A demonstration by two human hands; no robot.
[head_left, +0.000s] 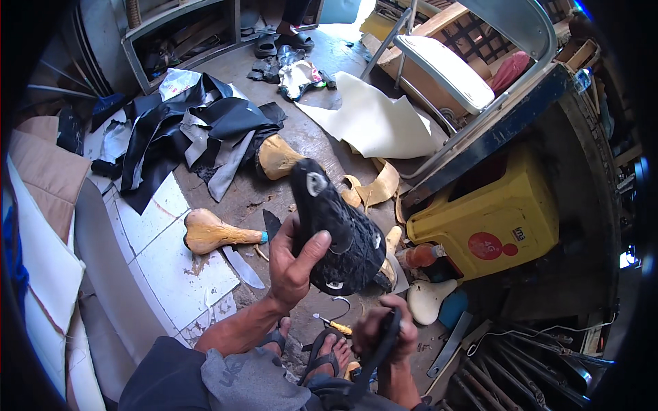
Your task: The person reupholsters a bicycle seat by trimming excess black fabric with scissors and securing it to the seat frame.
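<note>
My left hand (293,264) grips a black bicycle saddle (339,229) by its side, thumb on top, holding it up over the floor. The saddle's black covering looks wrinkled, with a few white patches. Lower right, my right hand (389,325) is a slightly blurred fist around a black strip (377,356) that hangs toward my lap. Between my hands, on the floor by my feet, lies a yellow-handled tool (340,328) with a thin hooked metal piece near it. A tan bare saddle (218,231) rests left of the held one, beside a knife blade (242,268).
Black fabric scraps (212,123) heap at the back left; a cream sheet (373,120) lies farther back. On the right are a yellow plastic stool (486,212) on its side, a cream saddle (432,301), a bottle (419,255) and metal rods. A folding chair (445,72) stands behind. Another person's feet (291,41) show far back.
</note>
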